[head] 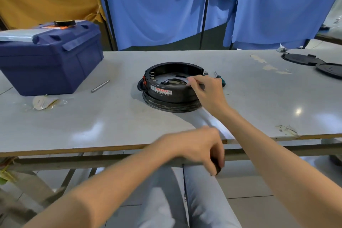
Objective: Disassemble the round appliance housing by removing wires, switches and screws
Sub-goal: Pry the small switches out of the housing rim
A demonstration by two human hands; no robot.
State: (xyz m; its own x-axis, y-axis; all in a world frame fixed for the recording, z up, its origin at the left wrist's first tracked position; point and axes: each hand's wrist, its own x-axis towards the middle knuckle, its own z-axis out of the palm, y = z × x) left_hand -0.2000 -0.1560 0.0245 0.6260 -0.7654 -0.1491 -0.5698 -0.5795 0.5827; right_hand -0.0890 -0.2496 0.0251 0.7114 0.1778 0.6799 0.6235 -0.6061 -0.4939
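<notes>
The round black appliance housing (172,87) stands open side up in the middle of the table, with a red and white label on its near wall and a switch block with wires on its left side. My right hand (209,92) reaches over its right rim, fingers curled on the rim and pointing into the metal inside. My left hand (199,146) is blurred at the table's front edge, its fingers curled round a small dark part (218,167) that hangs below the edge. What that part is cannot be made out.
A green-handled screwdriver (222,81) lies right behind the housing. A metal rod (100,86) and a blue toolbox (50,57) with a black tape roll (64,22) are at left, and a plastic bag (44,102) lies in front of the toolbox. Two black round plates (303,59) are at far right.
</notes>
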